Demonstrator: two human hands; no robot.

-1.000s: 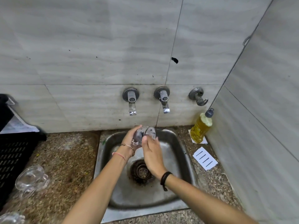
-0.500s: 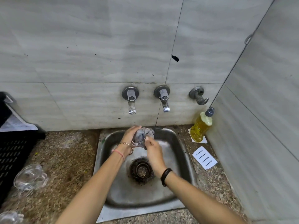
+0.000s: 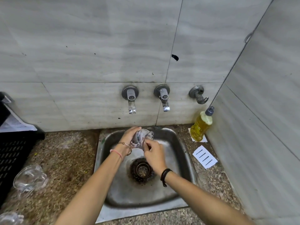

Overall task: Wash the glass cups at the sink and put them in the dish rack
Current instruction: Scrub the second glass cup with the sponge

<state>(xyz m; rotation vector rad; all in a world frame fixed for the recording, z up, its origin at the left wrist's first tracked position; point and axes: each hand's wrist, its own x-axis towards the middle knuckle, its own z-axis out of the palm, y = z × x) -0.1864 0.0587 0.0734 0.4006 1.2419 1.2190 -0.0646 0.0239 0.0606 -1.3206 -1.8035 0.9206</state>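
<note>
The glass cup (image 3: 143, 136) is held tilted above the back of the sink (image 3: 177, 184), below the taps (image 3: 164, 99). The left hand (image 3: 129, 135) is wrapped round its body, and the fingers of the right hand (image 3: 154, 155) are bent onto its rim, pinching it. To wash it well, I judge the left should grip firmly, since wet glass slips, while the right works round the whole rim and inside, low over the sink; other cups (image 3: 29, 177) wait on the bench (image 3: 68, 159) beside the dish rack (image 3: 14, 153).

Bare sink basin (image 3: 172, 190) below, taps (image 3: 130, 101) overhead, soap bottle (image 3: 201, 126) at right
</note>
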